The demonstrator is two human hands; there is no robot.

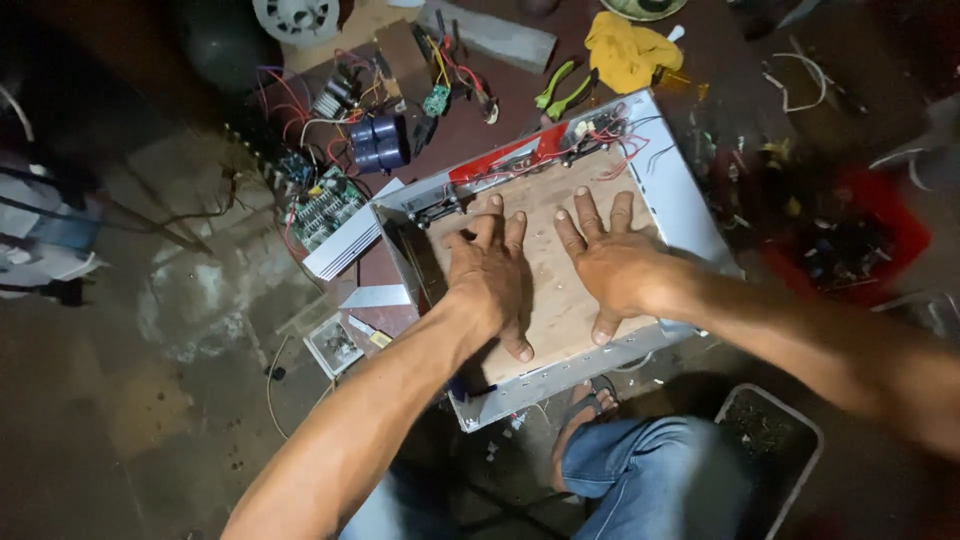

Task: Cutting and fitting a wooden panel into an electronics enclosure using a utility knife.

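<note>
Plywood board (545,275) sits inside an open grey metal chassis (690,215) on the floor. Left hand (490,275) and right hand (610,260) press flat on it, fingers spread, gripping nothing. Board looks seated; wiring (610,135) at the far edge hangs loose. Circuit boards (325,205), capacitors (378,142), green pliers (562,90), yellow cloth (625,50) lie beyond.

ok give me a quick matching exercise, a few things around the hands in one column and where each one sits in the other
Things:
1. wooden board
2. yellow cloth
3. green-handled pliers
4. blue capacitors

Places:
A. bunched at the top, right of the pliers
B. flat under the left hand and right hand
C. among wires, upper left of the metal case
D. just above the case, left of the cloth

Pairs: 1-B, 2-A, 3-D, 4-C
</note>
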